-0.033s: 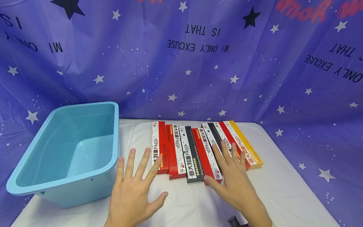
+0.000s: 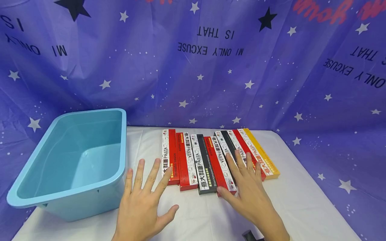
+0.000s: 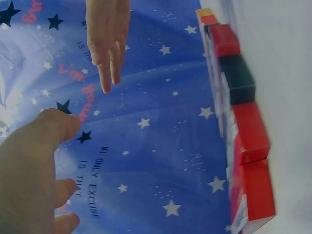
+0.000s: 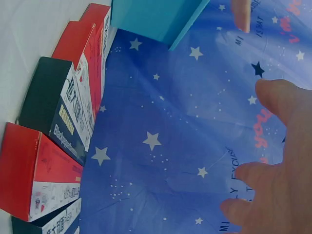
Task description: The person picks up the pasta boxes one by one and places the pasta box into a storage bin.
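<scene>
Several long pasta boxes lie side by side on the white table. At the row's left end are a red tomato sauce box (image 2: 173, 157) and another red box (image 2: 184, 160). A black pepper box (image 2: 206, 164) comes after them, then a third red box (image 2: 221, 167). My left hand (image 2: 143, 204), fingers spread, hovers in front of the row's left end and holds nothing. My right hand (image 2: 251, 190) is spread too, raised above the table; in the head view it hides parts of the right-hand boxes, including the yellow box (image 2: 262, 154). Both wrist views show the hands apart from the boxes.
A light blue plastic tub (image 2: 120, 160) stands to the left of the boxes, with its inside bare. Behind the white tabletop (image 2: 304, 201) hangs a purple star-printed cloth (image 2: 169, 83). A small black object (image 2: 249, 235) shows beside my right wrist.
</scene>
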The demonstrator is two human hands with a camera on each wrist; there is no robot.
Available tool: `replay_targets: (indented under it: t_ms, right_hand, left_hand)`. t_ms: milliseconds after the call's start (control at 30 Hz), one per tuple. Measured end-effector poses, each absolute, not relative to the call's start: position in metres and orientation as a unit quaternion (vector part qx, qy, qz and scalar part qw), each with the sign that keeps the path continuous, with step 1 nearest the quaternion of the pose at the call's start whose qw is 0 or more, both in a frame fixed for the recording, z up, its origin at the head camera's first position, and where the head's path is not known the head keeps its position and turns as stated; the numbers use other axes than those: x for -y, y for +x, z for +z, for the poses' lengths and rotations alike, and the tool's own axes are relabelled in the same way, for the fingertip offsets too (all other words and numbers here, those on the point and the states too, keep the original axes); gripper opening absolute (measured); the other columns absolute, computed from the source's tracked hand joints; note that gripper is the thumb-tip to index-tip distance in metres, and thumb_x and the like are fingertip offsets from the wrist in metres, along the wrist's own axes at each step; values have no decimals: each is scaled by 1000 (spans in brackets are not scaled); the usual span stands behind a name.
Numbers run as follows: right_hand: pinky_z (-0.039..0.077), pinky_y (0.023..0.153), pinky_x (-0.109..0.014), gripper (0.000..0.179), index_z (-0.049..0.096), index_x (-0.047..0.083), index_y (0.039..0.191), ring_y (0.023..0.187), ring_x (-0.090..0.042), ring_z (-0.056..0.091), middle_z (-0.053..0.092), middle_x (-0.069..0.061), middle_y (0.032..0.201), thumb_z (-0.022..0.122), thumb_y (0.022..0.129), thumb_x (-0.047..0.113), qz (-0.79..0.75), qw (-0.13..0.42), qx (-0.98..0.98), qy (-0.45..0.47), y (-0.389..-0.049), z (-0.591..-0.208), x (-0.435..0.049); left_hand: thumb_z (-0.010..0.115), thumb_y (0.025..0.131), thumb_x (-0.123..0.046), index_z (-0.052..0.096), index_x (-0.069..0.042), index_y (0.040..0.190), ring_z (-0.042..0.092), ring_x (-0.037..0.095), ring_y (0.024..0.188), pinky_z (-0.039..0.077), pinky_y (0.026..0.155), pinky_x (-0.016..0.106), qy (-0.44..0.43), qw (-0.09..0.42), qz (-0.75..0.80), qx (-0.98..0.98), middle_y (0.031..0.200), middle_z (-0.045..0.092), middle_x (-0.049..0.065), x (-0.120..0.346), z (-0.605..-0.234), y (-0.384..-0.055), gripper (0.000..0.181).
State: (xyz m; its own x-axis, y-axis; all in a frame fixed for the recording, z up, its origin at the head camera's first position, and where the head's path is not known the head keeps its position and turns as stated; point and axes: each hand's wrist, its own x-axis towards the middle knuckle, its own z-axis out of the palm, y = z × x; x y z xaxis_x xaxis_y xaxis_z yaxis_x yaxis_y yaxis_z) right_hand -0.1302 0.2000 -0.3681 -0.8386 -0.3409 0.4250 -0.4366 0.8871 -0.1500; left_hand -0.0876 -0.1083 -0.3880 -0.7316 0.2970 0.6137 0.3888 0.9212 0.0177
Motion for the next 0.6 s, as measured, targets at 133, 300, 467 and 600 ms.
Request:
replay_targets:
  t_ms: [133,300,467,600]
  right_hand:
    - [-11,118,-57,93,15,25,158,146,-36,-8,5,-4,163,60,87,64,122,195,951,205,-135,-367,-202]
    - [-11,117,-58,93,12,27,158,146,-35,-8,9,-9,162,61,87,61,130,190,953,197,-140,-369,-211]
    - [-11,117,-60,91,12,25,158,146,-36,-8,7,-12,162,60,89,60,138,177,957,181,-144,-372,-221]
    - [-13,116,-59,89,14,22,158,146,-36,-8,7,-14,161,59,90,58,144,171,958,179,-147,-378,-224]
  left_hand:
    - [31,86,-75,35,-26,153,6,43,145,7,117,64,-174,320,-81,928,161,19,9,111,-384,-85,83]
    - [32,89,-72,43,-20,149,14,43,144,12,119,59,-143,377,-125,907,158,26,12,120,-372,-73,80]
    - [43,89,-66,54,-9,139,29,46,138,21,118,55,-107,485,-185,848,148,41,19,131,-358,-64,77]
    - [47,88,-64,57,-4,135,35,48,134,27,117,52,-54,547,-195,813,143,46,23,144,-352,-60,76]
